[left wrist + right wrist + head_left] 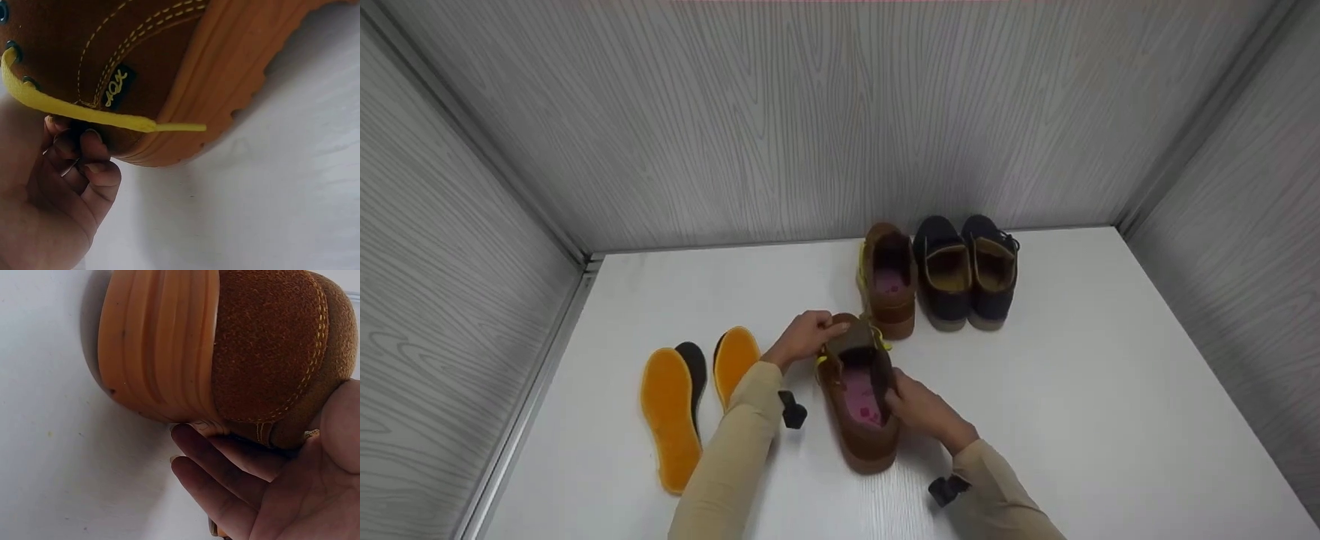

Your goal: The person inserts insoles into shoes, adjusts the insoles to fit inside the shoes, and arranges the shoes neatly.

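A brown suede shoe (pixel 870 448) with yellow laces stands heel toward me, between my two hands. Its tongue (pixel 851 337) is folded forward, and a pink insole (pixel 860 396) shows inside. At the front, my left hand (pixel 805 336) pinches the tongue, thumb on top. The left wrist view shows curled fingers (pixel 104 174) by the toe, under a loose yellow lace (pixel 84 114). My right hand (pixel 921 407) grips the right side of the collar, its thumb over the edge. In the right wrist view, two fingers (pixel 216 486) extend beside the heel's orange-brown sole (pixel 154 343).
The other brown shoe (pixel 895 306) stands just beyond, beside two dark navy shoes (pixel 946 300) near the back wall. On the left lie orange insoles (pixel 667 416), with a black insole (pixel 696 369) partly under one. My left forearm covers part of another orange insole (pixel 736 358).
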`<action>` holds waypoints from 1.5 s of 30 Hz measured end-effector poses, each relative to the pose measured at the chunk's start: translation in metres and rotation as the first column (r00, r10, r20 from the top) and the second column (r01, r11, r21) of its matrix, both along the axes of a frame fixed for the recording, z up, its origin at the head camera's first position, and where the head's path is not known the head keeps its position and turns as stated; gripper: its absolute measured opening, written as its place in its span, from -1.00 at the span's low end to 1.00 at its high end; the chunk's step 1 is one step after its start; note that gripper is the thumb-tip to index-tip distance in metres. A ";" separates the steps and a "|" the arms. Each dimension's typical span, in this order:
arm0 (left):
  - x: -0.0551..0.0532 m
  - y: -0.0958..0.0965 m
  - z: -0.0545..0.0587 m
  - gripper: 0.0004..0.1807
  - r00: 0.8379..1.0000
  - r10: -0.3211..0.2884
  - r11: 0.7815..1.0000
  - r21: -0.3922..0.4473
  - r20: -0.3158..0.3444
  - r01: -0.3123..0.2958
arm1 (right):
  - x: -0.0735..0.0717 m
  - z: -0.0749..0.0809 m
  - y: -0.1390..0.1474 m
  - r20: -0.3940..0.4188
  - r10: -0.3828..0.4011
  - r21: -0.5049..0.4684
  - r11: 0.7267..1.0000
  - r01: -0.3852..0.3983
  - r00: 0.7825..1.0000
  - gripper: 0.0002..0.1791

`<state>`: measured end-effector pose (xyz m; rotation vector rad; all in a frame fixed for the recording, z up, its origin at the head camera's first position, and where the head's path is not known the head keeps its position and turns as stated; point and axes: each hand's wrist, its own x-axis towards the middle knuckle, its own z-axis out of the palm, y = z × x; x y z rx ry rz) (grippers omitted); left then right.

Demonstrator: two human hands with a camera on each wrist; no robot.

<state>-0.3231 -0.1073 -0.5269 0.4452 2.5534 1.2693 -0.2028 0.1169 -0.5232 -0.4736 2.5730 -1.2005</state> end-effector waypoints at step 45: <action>0.073 -0.088 0.016 -0.72 0.872 0.483 0.868 -0.091 -0.081 -0.489 | 0.003 -0.003 -0.004 0.032 -0.037 0.028 0.999 0.036 0.999 -0.63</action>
